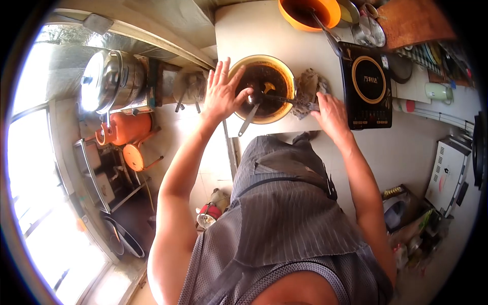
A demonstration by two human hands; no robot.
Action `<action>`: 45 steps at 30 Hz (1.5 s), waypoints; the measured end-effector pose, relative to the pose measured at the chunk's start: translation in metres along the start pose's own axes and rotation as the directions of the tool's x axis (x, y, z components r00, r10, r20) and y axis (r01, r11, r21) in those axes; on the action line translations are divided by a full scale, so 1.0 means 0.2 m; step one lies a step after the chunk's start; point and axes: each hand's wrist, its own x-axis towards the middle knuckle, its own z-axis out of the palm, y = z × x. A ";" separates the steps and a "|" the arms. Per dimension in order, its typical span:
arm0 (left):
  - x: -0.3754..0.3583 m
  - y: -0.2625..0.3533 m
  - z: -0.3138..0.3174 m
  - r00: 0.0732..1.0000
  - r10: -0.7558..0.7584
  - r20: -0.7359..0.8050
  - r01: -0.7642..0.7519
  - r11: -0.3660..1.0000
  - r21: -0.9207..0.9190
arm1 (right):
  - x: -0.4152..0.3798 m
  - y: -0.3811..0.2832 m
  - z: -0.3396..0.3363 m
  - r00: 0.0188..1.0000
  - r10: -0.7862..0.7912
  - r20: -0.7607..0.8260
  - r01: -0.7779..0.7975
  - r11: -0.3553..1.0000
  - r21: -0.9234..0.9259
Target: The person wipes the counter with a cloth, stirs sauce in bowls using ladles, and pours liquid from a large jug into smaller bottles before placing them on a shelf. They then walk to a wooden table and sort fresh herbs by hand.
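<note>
A round yellow-rimmed basin (290,77) of dark brown liquid stands on the white table in front of me. My left hand (222,94) is spread at its left rim, fingers stretched out and holding nothing. At the right side, my right hand (331,113) is closed around the end of a dark-handled utensil (278,98) that reaches into the basin; its head is partly sunk in the liquid. A second utensil with a grey handle (248,121) leans over the front rim. Beside the basin, near my right hand, lies a crumpled grey cloth (310,84).
To the right sits a black induction cooker (368,109). An orange bowl (334,14) with a ladle stands at the back, near metal bowls (368,31). At left are a steel pot (113,76), an orange gas cylinder (129,127) and an orange stool (133,157).
</note>
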 end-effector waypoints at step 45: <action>-0.26 0.33 -0.04 0.959 0.020 0.281 0.233 0.504 -0.831 | -0.11 -0.09 -0.10 0.990 -0.141 -0.022 0.142 0.959 0.245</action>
